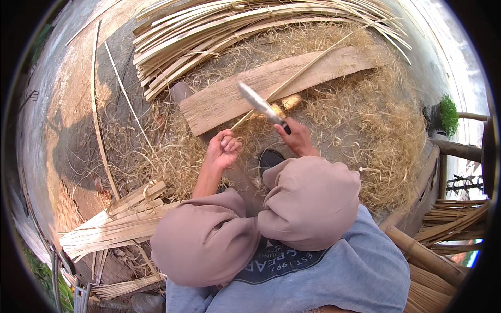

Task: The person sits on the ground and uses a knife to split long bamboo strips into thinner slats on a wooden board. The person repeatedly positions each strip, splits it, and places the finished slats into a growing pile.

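Note:
My left hand [224, 147] is closed around the near end of a long, thin bamboo strip [302, 69], which slants away to the upper right across a wooden plank [229, 100]. In my right hand [295, 136] is a knife [259, 104] with a dark handle, its broad blade pointing up and left. The blade lies over the strip in this view; whether they touch I cannot tell. Below the plank, between my hands and its edge, thin shavings cover the ground.
A large bundle of split bamboo strips [209, 39] lies beyond the plank. Curly shavings [386, 146] are heaped to the right. Wider strips [115, 224] are stacked at lower left, with single strips [97, 104] on the ground. Bamboo poles [417, 250] stand at lower right.

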The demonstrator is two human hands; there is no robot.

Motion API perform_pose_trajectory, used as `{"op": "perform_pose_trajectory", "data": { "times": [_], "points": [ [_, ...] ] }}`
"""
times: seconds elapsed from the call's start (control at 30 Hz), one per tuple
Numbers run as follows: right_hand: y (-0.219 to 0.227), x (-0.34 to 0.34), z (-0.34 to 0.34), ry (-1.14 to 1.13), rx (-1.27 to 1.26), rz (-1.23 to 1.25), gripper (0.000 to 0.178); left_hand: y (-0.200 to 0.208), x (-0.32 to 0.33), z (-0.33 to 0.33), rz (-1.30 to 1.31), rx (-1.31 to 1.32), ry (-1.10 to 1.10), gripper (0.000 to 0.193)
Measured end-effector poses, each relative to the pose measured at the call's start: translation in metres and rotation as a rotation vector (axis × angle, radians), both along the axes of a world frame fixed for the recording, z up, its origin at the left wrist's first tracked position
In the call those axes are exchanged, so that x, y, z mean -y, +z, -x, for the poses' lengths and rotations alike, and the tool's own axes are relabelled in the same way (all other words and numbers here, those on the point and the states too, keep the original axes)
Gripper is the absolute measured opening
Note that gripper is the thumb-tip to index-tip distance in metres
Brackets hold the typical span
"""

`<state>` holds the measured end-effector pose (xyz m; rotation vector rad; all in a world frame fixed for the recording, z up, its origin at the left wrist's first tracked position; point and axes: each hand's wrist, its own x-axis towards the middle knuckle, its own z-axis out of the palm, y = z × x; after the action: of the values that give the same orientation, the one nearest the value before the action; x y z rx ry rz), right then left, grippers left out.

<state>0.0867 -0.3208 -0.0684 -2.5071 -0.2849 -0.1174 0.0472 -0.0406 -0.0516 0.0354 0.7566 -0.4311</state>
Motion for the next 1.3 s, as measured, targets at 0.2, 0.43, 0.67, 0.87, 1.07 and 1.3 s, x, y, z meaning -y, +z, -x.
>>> {"op": "perform_pose_trajectory", "data": {
  "times": [0.2, 0.43, 0.67, 0.87, 1.07, 1.3],
  "points": [
    [0.031, 0.139, -0.113, -0.724, -0.175, -0.321, 0.063, 0.035, 0.0, 0.001, -1.291, 0.563, -0.54, 0.032],
    [0.028, 0.1, -0.066, -0.429, -0.217, -0.101, 0.067, -0.012, -0.002, 0.016, -2.479, 1.056, -0.506, 0.043],
    [0.039, -0.009, 0.045, -0.006, -0.305, 0.023, 0.059, -0.013, -0.008, 0.031, -2.527, 1.102, -0.575, 0.058],
    [0.045, 0.05, 0.001, -0.122, -0.196, 0.081, 0.058, -0.004, 0.003, 0.009, -2.574, 1.193, -0.664, 0.059],
    [0.034, 0.024, 0.024, 0.114, 0.01, 0.158, 0.061, -0.004, -0.01, 0.004, -2.658, 1.24, -0.586, 0.057],
    [0.051, 0.089, -0.047, -0.381, -0.174, 0.045, 0.063, 0.009, 0.001, -0.004, -2.67, 1.248, -0.734, 0.052]
  ]
}}
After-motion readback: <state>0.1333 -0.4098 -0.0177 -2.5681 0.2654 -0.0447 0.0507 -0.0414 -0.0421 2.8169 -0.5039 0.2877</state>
